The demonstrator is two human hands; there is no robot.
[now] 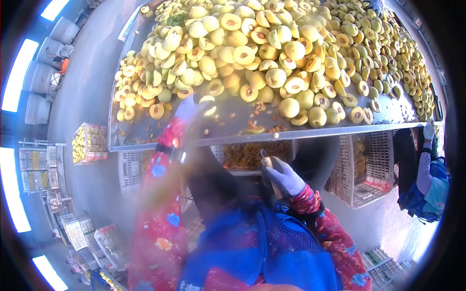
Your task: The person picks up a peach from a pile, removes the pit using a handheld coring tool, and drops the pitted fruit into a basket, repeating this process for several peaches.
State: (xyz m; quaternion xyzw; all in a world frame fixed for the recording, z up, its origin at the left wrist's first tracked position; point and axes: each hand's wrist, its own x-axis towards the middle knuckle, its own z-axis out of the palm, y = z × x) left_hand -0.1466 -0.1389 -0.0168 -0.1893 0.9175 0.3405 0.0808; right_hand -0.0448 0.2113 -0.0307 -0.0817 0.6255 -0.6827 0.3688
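My left hand (188,109), in a pale glove and smeared by motion, is over the near left part of the metal table (228,116). Right by its fingertips are pale yellow peach halves (209,109); whether the hand grips one I cannot tell. In front of my body, below the table's edge, my gloved right hand (286,179) is closed round a small knife (264,156), its short tip pointing up toward the table. A large heap of peaches (242,56), many halved with brown centres showing, spreads behind both hands.
Loose pits and scraps (262,109) lie along the table's near side. Below the edge are a crate of peach pieces (252,154) and another plastic crate (361,179). A crate of peaches (92,143) stands left. Another person's gloved hand (429,131) is at the right end.
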